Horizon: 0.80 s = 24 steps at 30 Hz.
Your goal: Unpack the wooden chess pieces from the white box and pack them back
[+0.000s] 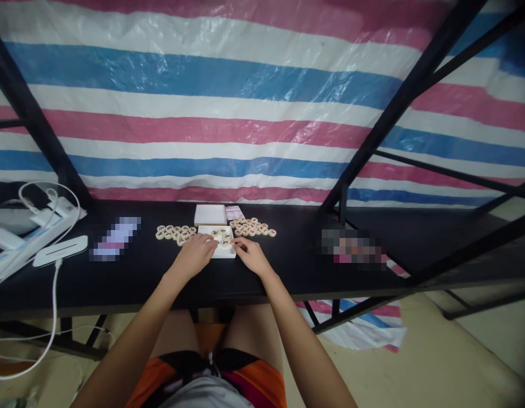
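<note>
The shirt (206, 395) is nearest, then the tabletop's (302, 260) front edge, with open room before the box (225, 254). Left hand (197, 253) and right hand (252, 256) curl at its opposite sides by the pieces (226, 240) inside; whether either grips one, I cannot tell. Black-marked discs (176, 234) lie left, red-marked discs (251, 232) right, characters too small to read; a tray (210, 215) and printed sheet (234, 212) sit behind.

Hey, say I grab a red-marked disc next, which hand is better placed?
Right hand, probably: it's nearer the red-marked discs; the left hand, beside the dark-marked discs, would have to cross the white box.
</note>
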Available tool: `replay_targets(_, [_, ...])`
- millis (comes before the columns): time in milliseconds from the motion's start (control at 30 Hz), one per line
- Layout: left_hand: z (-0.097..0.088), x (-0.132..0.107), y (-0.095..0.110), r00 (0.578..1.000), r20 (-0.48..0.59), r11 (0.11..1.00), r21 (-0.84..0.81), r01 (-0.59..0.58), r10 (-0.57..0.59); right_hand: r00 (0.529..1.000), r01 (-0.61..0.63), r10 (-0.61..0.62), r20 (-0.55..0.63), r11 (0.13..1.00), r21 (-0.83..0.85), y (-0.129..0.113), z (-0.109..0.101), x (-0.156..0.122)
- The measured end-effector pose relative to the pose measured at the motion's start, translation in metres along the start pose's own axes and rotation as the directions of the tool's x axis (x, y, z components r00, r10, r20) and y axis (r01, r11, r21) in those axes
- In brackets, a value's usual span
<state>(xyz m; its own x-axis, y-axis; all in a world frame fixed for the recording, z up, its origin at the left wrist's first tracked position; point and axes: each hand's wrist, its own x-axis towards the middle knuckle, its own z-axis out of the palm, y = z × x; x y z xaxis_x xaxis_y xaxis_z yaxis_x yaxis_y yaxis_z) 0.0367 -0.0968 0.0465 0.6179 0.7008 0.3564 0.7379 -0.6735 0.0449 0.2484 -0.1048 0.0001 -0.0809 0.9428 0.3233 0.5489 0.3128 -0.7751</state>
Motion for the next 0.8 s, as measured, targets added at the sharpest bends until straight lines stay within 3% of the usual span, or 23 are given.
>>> replay_targets(133, [0.001, 0.040, -0.006, 0.989, 0.141, 0.998, 0.032, 0.048, -0.052, 1.000, 0.014, -0.014, 0.010, 1.000, 0.006, 0.003, 0.001, 0.001])
replay_targets(267, [0.010, 0.060, -0.009, 0.971, 0.231, 0.994, 0.105, 0.042, -0.066, 1.000, 0.017, -0.017, 0.009, 1.000, 0.003, 0.002, 0.000, 0.001])
replay_targets(433, [0.026, 0.066, -0.012, 0.970, 0.228, 0.994, 0.092, 0.063, -0.083, 1.000, 0.013, -0.013, 0.013, 1.000, -0.001, 0.000, 0.000, 0.001])
replay_targets(633, [0.032, 0.070, -0.017, 0.959, 0.256, 0.993, 0.003, 0.121, -0.118, 1.000, 0.012, -0.012, 0.013, 1.000, 0.008, -0.001, 0.000, 0.000])
replay_targets(800, [0.031, 0.066, -0.019, 0.984, 0.167, 0.985, -0.151, 0.082, -0.056, 1.000, 0.004, -0.004, 0.014, 1.000, 0.010, 0.000, 0.000, 0.001])
